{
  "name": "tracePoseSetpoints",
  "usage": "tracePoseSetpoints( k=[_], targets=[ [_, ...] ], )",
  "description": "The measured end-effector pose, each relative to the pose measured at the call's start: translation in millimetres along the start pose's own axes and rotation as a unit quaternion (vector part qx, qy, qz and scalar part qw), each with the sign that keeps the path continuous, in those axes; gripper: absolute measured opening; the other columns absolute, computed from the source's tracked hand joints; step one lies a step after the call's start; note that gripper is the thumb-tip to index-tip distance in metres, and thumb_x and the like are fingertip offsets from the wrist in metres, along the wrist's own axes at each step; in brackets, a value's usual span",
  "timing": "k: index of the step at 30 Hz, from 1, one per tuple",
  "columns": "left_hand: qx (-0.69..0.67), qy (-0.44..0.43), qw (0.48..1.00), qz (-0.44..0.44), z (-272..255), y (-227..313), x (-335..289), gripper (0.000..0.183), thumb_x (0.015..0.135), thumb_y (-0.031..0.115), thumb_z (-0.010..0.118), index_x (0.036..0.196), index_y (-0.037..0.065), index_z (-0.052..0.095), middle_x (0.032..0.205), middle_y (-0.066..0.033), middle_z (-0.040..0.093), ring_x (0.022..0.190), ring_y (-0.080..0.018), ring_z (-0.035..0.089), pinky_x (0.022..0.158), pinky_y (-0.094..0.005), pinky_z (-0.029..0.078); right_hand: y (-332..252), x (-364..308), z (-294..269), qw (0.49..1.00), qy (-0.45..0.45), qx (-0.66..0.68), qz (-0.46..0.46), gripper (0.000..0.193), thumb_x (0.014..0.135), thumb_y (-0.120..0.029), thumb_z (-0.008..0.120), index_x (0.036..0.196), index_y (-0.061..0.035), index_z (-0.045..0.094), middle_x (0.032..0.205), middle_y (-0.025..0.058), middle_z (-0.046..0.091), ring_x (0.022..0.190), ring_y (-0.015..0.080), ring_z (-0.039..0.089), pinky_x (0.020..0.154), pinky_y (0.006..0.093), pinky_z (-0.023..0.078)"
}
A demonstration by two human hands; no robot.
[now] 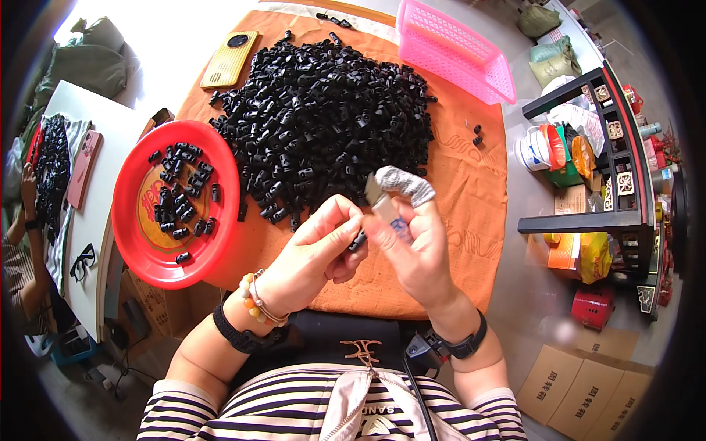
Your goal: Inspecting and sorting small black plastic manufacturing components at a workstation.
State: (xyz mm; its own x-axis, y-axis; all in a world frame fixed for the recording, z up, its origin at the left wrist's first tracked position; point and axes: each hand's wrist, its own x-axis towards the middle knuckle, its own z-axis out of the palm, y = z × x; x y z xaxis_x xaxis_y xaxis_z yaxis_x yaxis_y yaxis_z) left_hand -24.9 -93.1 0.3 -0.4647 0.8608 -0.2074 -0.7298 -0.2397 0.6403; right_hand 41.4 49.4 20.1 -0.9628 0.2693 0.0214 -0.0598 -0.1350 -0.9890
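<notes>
My left hand [332, 239] pinches a small black plastic cord lock [357, 241] over the near part of the table. Close beside it, my right hand [415, 253] grips a flat, pale blade-like tool [381, 206] with blue marks; its exact kind is unclear. Grey wrapping [404, 184] covers the right index finger. Beyond both hands lies a large heap of black cord locks [323, 125]. To the left, a round red plastic tray [126, 213] holds several more of them, loosely scattered.
An orange cloth [471, 220] covers the table. A yellow phone [229, 60] lies at far left, a pink perforated basket [456, 51] at far right. A black frame shelf [625, 213] and cardboard [581, 389] stand right. Another person's hand [29, 187] is at a white side table [95, 169].
</notes>
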Motion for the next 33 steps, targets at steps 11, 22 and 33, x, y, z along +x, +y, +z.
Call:
tracePoseSetpoints(
  k=[11, 22, 33],
  targets=[
    [-0.046, 0.034, 0.998, -0.016, -1.9, 5.1, -1.1, 0.012, 0.099, 0.025, 0.044, 0.099, 0.013, 0.046, 0.07, 0.0014, 0.044, 0.056, -0.0046, 0.034, 0.048, -0.0187, 0.027, 9.6, 5.1, -6.0, 0.998, 0.051, -0.02, -0.013, 0.05, 0.09, -0.008, 0.062, 0.131, -0.0006, 0.035, 0.105, 0.0042, 0.055, 0.095, 0.0046, 0.048, 0.084, 0.0192, 0.04],
    [-0.035, 0.351, 0.905, 0.239, -64.1, 51.4, -55.5, 0.019, 0.094, 0.014, 0.05, 0.112, 0.009, 0.046, 0.09, -0.0073, 0.058, 0.067, -0.0102, 0.054, 0.057, -0.0202, 0.047, 63.2, 15.2, -37.9, 0.951, 0.122, -0.273, -0.084, 0.073, 0.08, -0.001, 0.067, 0.141, -0.0053, 0.029, 0.077, 0.0022, 0.053, 0.063, 0.0117, 0.051, 0.062, 0.0248, 0.046],
    [0.058, 0.267, 0.945, 0.182, -56.1, 46.6, -56.6, 0.041, 0.095, 0.015, 0.043, 0.133, 0.004, 0.036, 0.097, -0.0136, 0.063, 0.077, -0.0159, 0.063, 0.069, -0.0256, 0.051, 80.4, 19.4, -33.6, 0.896, 0.099, -0.43, -0.04, 0.077, 0.075, -0.001, 0.065, 0.142, -0.0115, 0.029, 0.095, 0.0123, 0.06, 0.076, 0.0278, 0.063, 0.066, 0.0376, 0.052]
  ],
)
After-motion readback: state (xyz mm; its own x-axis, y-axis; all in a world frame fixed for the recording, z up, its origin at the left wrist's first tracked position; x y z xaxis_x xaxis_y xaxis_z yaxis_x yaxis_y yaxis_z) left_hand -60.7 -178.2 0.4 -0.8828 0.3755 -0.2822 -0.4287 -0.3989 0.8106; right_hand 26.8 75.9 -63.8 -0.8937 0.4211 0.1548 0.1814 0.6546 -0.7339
